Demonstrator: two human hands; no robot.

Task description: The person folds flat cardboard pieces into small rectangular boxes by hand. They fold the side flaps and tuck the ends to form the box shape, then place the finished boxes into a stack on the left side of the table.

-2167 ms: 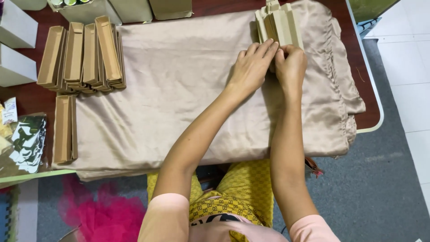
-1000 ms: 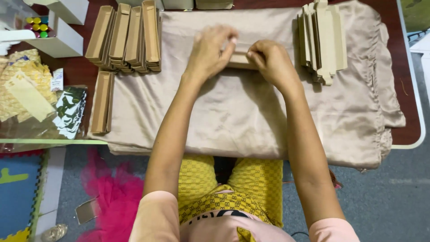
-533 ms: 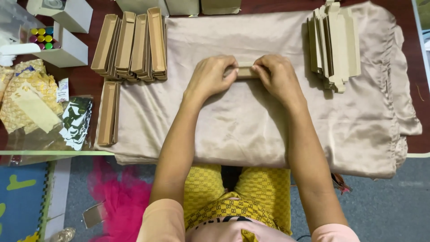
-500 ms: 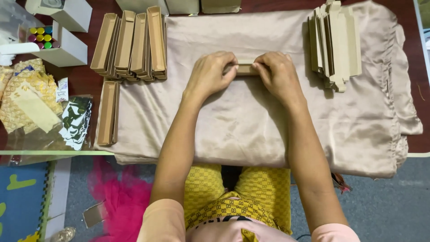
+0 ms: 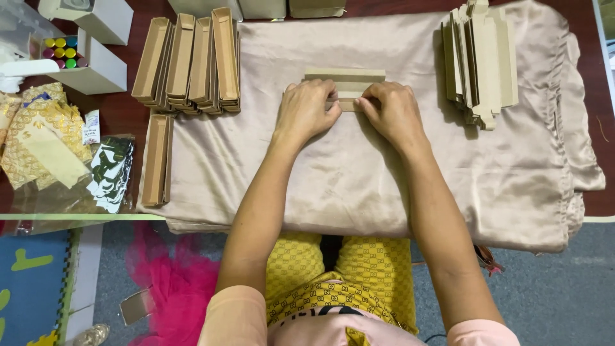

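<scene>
1. Both hands rest knuckles-up at the middle of the cloth: the left hand and the right hand sit side by side, fingertips turned toward each other.
2. Between them lies a flat brown cardboard piece, a partly folded box blank. Each hand presses its fingers down on the near edge of it; the fingers are curled and close together, pinning the card rather than wrapped around it.
3. That cardboard piece sits on a beige satin cloth that covers most of a dark red table, roughly at the cloth's upper middle.
4. To the left, at the cloth's upper corner, stands a row of folded cardboard trays set on edge, touching one another. One more single tray lies just below them along the cloth's left edge.
5. To the right, well apart from the hands, is a stack of flat cardboard blanks.
6. Farther left on the table are white boxes, one holding small coloured pots, and gold patterned wrappers.
</scene>
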